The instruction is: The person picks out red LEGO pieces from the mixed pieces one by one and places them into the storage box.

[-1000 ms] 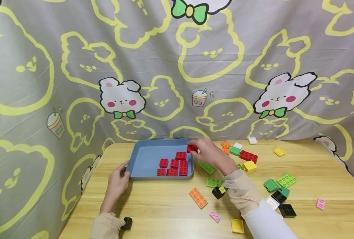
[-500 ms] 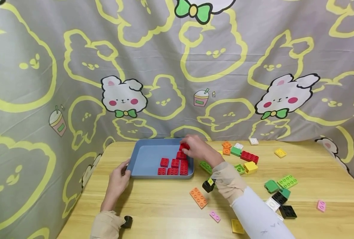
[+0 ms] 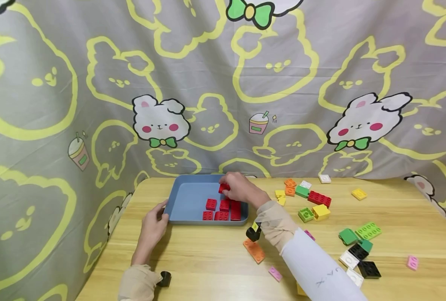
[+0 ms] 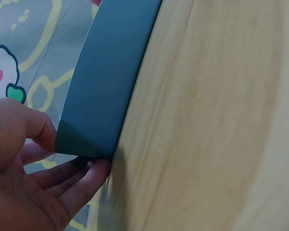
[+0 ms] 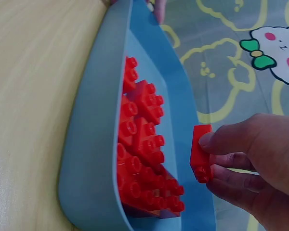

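Observation:
A blue tray [image 3: 189,194] lies against the curtain, with several red bricks [image 3: 211,204] grouped in its right part. My left hand [image 3: 154,225] grips the tray's near left corner; in the left wrist view the thumb side is at the rim and fingertips [image 4: 100,168] sit at the bottom edge. Over the tray's back right part, my right hand [image 3: 241,188] pinches a small red brick [image 5: 201,149] between thumb and fingers. The right wrist view shows this brick apart from the studded red bricks [image 5: 142,139] in the tray. The right hand and forearm cover the tray's right side.
Right of the tray, loose bricks lie scattered: a long red brick [image 3: 319,199], a yellow brick [image 3: 321,212], a light green brick [image 3: 368,230] and a black brick [image 3: 369,269]. An orange brick [image 3: 254,251] and a pink brick [image 3: 275,274] lie nearer. A patterned curtain [image 3: 208,83] stands behind.
My right hand has moved left from the tray's right rim, carrying the red brick over the tray's back part. The left hand stays at its corner. The head view has shifted slightly.

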`<control>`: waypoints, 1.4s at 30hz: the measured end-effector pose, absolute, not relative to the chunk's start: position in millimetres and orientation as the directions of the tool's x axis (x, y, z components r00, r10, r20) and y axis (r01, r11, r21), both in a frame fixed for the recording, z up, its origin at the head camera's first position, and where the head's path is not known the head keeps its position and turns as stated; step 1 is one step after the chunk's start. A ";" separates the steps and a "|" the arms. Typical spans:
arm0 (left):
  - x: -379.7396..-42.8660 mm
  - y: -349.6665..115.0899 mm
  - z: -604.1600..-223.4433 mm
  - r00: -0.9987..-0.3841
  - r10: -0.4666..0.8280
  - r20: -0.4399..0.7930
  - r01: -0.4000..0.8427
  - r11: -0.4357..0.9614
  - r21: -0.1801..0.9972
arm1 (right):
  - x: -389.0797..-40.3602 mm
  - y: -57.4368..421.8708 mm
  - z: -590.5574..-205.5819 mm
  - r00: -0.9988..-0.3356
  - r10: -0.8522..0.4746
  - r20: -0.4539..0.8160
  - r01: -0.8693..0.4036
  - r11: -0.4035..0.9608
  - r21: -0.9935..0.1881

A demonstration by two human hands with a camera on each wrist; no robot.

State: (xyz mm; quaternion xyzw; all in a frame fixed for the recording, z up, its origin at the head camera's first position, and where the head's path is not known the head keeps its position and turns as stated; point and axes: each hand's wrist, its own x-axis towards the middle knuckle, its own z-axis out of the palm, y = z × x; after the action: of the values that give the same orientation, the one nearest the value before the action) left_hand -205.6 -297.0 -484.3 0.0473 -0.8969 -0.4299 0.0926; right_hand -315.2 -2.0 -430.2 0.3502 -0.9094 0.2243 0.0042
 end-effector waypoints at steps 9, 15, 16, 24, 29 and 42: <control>-205.3 -296.3 -485.0 -0.979 -0.167 0.115 -0.015 0.624 0.781 | -321.3 -13.9 -445.4 -0.738 -0.659 0.149 -0.660 0.657 -0.363; -206.7 -295.8 -486.6 -0.977 -0.162 0.136 0.004 0.628 0.778 | -319.7 -23.0 -447.8 -0.770 -0.632 0.089 -0.617 0.703 -0.354; -207.1 -295.7 -487.1 -0.977 -0.160 0.142 0.010 0.629 0.778 | -319.6 -23.4 -447.9 -0.773 -0.628 0.084 -0.613 0.707 -0.353; -207.1 -296.9 -489.7 -0.975 -0.162 0.149 0.016 0.626 0.780 | -322.0 -26.8 -449.0 -0.766 -0.639 0.069 -0.621 0.708 -0.337; -209.1 -297.0 -488.2 -0.975 -0.166 0.151 0.012 0.632 0.775 | -323.4 -30.5 -446.0 -0.772 -0.634 0.050 -0.613 0.720 -0.327; -207.3 -296.9 -488.4 -0.973 -0.163 0.164 0.026 0.630 0.776 | -321.4 -34.3 -447.8 -0.770 -0.637 0.034 -0.612 0.723 -0.320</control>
State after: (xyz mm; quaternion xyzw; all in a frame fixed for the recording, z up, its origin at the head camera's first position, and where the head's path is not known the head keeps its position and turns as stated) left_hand -207.3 -296.9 -488.4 0.0383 -0.8961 -0.4283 0.1099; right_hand -321.4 -34.3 -447.8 0.3367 -0.9273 0.1585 -0.0391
